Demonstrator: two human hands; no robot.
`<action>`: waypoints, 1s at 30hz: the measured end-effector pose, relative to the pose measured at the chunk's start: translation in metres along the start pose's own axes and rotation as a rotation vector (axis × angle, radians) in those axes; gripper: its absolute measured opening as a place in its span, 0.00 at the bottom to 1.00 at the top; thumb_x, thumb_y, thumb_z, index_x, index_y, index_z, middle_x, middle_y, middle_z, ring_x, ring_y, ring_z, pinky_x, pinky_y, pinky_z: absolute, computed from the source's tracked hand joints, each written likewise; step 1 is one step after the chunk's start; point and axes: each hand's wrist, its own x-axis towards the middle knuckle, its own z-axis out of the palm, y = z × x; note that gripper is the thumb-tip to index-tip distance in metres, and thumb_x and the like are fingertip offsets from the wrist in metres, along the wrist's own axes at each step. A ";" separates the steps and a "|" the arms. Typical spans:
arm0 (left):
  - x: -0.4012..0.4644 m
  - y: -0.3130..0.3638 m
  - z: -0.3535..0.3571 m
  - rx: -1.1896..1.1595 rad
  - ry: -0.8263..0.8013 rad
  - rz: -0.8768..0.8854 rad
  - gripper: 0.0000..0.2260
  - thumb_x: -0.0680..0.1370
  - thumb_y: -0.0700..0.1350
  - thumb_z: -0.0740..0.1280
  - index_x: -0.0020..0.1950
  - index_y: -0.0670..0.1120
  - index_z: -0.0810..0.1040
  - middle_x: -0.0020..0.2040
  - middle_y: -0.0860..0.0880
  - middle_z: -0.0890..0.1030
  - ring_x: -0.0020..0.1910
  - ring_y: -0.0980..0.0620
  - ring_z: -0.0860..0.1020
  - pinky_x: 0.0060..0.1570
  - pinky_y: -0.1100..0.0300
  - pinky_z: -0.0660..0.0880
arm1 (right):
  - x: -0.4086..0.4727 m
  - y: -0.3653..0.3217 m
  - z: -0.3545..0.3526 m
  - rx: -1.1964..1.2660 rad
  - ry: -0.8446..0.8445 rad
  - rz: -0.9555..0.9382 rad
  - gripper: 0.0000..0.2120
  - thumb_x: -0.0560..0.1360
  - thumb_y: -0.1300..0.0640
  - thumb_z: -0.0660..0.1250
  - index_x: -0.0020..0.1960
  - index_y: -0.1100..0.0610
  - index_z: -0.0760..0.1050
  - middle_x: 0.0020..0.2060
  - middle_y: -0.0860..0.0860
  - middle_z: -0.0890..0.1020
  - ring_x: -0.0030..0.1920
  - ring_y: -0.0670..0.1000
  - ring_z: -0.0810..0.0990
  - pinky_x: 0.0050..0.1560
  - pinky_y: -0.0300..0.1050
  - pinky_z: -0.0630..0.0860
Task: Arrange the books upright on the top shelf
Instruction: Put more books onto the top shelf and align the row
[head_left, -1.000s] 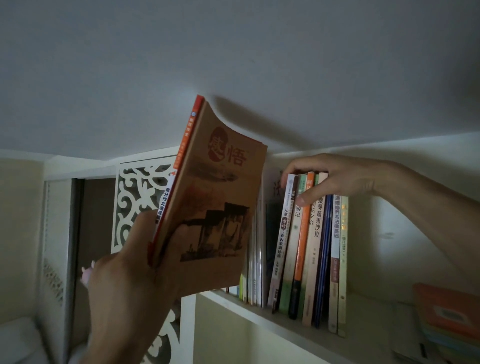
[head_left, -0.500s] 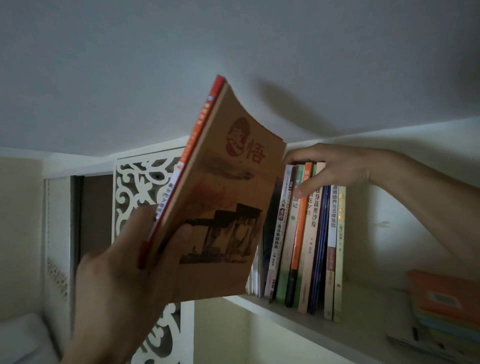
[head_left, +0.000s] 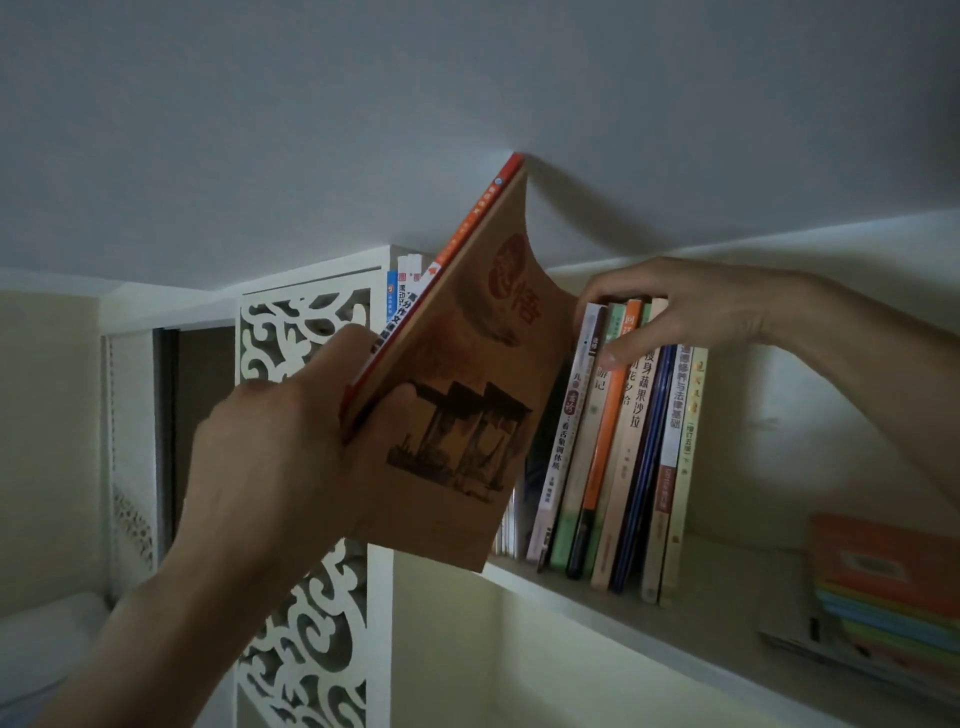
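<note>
The left hand (head_left: 275, 447) had its fingers (head_left: 400, 400) curled round a tan paperback (head_left: 467, 415) with an orange-red spine, tilted, its cover bowed, left of the standing books (head_left: 618, 441) on the top shelf (head_left: 587, 592). The right hand (head_left: 691, 306) pinched their tops, leaning them right.

The brown book (head_left: 457, 415) in front hides the left part of the row of standing books (head_left: 618, 447), so what stands behind it cannot be told. The flat stack of books (head_left: 883, 587) at the right is cut off by the picture's edge and blurred. Small print on the spines is too dim to read.
</note>
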 end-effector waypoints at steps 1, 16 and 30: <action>-0.001 0.004 -0.001 0.028 -0.002 0.010 0.10 0.83 0.59 0.62 0.52 0.54 0.75 0.31 0.61 0.74 0.23 0.61 0.73 0.22 0.62 0.73 | 0.000 -0.001 0.001 -0.017 -0.006 -0.005 0.17 0.74 0.55 0.75 0.61 0.47 0.79 0.50 0.47 0.87 0.49 0.49 0.87 0.46 0.45 0.84; -0.007 0.029 0.066 -0.037 0.025 -0.070 0.09 0.82 0.58 0.59 0.54 0.54 0.70 0.33 0.53 0.79 0.26 0.49 0.78 0.29 0.52 0.80 | 0.001 -0.013 0.021 -0.248 0.417 0.229 0.41 0.52 0.20 0.72 0.58 0.41 0.82 0.55 0.43 0.85 0.57 0.47 0.82 0.61 0.53 0.79; -0.058 0.058 0.170 -0.491 0.194 -0.304 0.10 0.86 0.55 0.56 0.60 0.50 0.68 0.53 0.51 0.79 0.45 0.54 0.78 0.40 0.53 0.81 | -0.029 -0.018 0.217 -0.311 1.163 0.613 0.62 0.63 0.27 0.72 0.81 0.61 0.49 0.72 0.65 0.62 0.63 0.66 0.71 0.51 0.62 0.80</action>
